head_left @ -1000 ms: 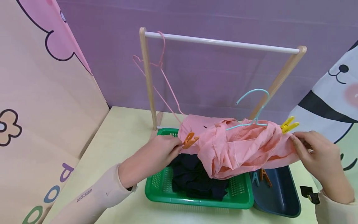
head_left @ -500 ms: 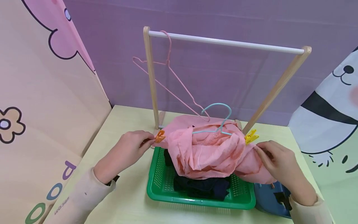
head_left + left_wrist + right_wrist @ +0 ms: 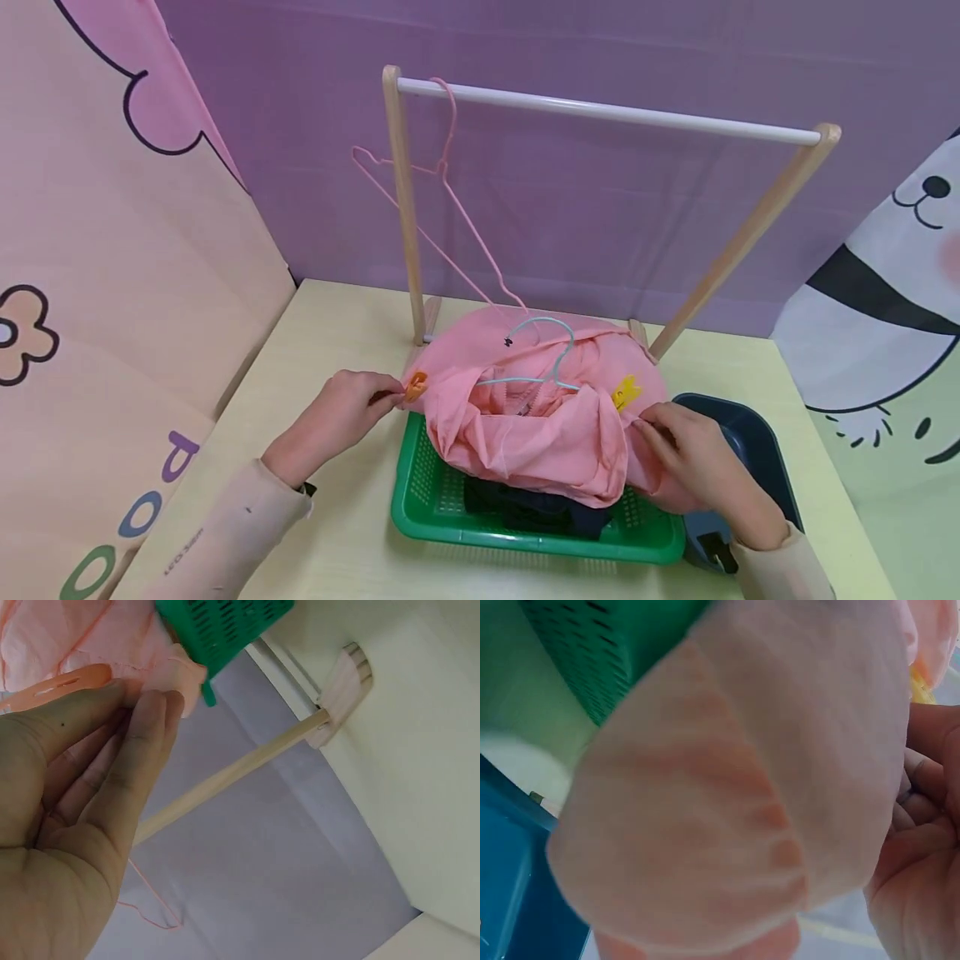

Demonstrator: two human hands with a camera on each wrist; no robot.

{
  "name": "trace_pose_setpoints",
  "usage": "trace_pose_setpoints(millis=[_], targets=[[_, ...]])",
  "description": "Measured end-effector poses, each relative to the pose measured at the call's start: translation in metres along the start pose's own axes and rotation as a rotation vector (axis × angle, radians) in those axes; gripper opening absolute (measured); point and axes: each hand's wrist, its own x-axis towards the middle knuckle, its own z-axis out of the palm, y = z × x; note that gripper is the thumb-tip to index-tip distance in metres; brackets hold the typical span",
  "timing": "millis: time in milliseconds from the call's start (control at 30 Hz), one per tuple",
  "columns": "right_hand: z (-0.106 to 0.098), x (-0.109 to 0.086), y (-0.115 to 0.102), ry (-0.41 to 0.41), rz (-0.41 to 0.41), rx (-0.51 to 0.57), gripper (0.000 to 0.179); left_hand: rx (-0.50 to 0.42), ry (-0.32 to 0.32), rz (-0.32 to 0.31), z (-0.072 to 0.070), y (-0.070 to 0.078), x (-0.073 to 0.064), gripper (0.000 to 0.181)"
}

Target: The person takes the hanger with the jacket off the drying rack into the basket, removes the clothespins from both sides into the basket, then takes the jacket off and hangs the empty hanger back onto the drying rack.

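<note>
A pink garment (image 3: 536,446) spreads bunched over the green basket, with a light-blue hanger (image 3: 568,342) in its neck opening. My left hand (image 3: 333,421) pinches the garment's left end beside an orange clothespin (image 3: 416,386); the left wrist view shows thumb and fingertips together on the cloth (image 3: 97,637). My right hand (image 3: 693,458) pinches the garment's other side, just below a yellow clothespin (image 3: 626,392). In the right wrist view, a loose fold of pink cloth (image 3: 667,817) hangs in front and hides part of that hand's fingers.
Dark cloth (image 3: 536,507) lies in the green basket (image 3: 540,543). Right of it stands a dark blue bin (image 3: 757,437), partly behind my right arm. Behind is a wooden rack with a white rail (image 3: 600,108), where a pink hanger (image 3: 480,242) hangs at the left.
Both hands have moved left with the garment, which now lies over the basket's middle. The blue hanger's hook has shifted left and lower. More of the blue bin shows than half a second ago.
</note>
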Motion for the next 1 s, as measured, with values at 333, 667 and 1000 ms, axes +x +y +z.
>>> trace_pose_setpoints(millis=[333,667,1000], targets=[[-0.005,0.002,-0.006,-0.061,0.058,-0.019,0.014,-0.019,0.021,0.019,0.004,-0.008,-0.002,0.013],[-0.032,0.012,-0.009,0.005,-0.012,-0.002,0.026,0.016,0.047,0.090,0.006,-0.013,-0.004,0.015],[-0.040,0.034,-0.005,0.061,-0.095,0.076,0.040,0.014,0.054,0.107,0.007,-0.015,-0.004,0.015]])
